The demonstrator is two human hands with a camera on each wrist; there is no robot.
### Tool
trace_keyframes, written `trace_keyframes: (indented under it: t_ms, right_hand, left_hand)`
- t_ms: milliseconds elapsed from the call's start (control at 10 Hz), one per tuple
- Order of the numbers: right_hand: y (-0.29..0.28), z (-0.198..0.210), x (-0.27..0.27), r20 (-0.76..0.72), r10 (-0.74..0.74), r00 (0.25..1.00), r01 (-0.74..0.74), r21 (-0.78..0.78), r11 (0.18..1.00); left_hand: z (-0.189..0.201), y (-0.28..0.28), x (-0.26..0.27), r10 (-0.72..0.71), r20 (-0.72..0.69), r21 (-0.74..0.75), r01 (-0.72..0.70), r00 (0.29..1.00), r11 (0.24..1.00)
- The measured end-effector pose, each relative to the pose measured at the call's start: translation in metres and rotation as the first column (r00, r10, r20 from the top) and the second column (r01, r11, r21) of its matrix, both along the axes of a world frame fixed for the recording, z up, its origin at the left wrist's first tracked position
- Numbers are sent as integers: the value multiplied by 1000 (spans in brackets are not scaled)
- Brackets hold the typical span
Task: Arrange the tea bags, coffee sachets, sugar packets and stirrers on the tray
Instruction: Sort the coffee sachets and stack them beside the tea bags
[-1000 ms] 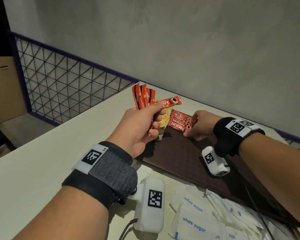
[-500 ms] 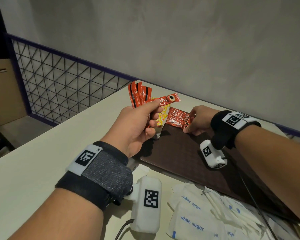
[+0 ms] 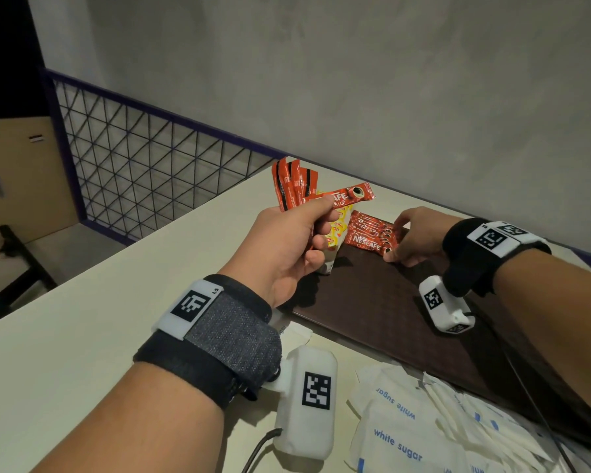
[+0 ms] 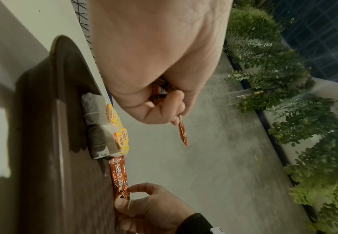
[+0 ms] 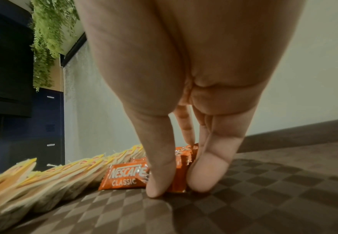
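Observation:
My left hand (image 3: 321, 221) grips a fan of red coffee sachets (image 3: 294, 182), raised above the far left corner of the dark brown tray (image 3: 372, 308). A row of coffee sachets (image 3: 367, 233) lies flat at the tray's far edge. My right hand (image 3: 394, 240) pinches the row's right ends between thumb and fingers, and its fingertips (image 5: 156, 190) touch the tray (image 5: 264, 190). Tea bags (image 4: 104, 126) with yellow tags lean in a line left of the sachets (image 4: 119, 175). In the head view my left hand partly hides the tea bags (image 3: 336, 233).
White sugar packets (image 3: 423, 431) lie heaped on the pale table (image 3: 82, 336) in front of the tray. A grey wall (image 3: 355, 97) runs close behind the table. A blue mesh railing (image 3: 144, 172) stands beyond the table's left edge.
Both hands stay where they were, the left still holding its fan and the right still at the row's ends. Only the head view has shifted slightly.

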State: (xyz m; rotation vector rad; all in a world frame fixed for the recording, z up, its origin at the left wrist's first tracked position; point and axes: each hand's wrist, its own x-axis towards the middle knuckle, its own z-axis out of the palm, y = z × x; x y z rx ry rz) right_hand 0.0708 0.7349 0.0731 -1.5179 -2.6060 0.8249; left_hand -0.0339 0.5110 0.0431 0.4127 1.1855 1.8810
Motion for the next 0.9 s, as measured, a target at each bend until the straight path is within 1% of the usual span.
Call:
trace_keyframes:
  t_ms: [300, 500, 600, 700, 800, 900]
  right_hand:
    - [-4, 1, -6, 36, 56, 998, -58, 57, 997]
    - [-3, 0, -1, 16, 29, 999, -29, 30, 999]
    - [-3, 3, 3, 25, 9, 1000, -11, 49, 999]
    - [-4, 17, 8, -47, 43, 998, -31, 231, 973]
    - [-22, 45, 12, -366, 119, 923, -115, 32, 993]
    - [-56, 70, 19, -468, 265, 843, -372, -153, 915]
  left_hand:
    - [1, -1, 2, 2, -3, -6, -2, 1000, 1000]
    - [1, -1, 2, 4, 4, 0, -4, 1000, 1000]
    - [1, -1, 3, -6, 0, 3, 6, 1000, 1000]
    - [0, 0, 4, -9, -5, -1, 9, 1000, 1000]
    - [0, 1, 6, -20, -26, -5, 20, 999, 1000]
    - [-1, 1, 9, -47, -57, -17, 46, 997, 999]
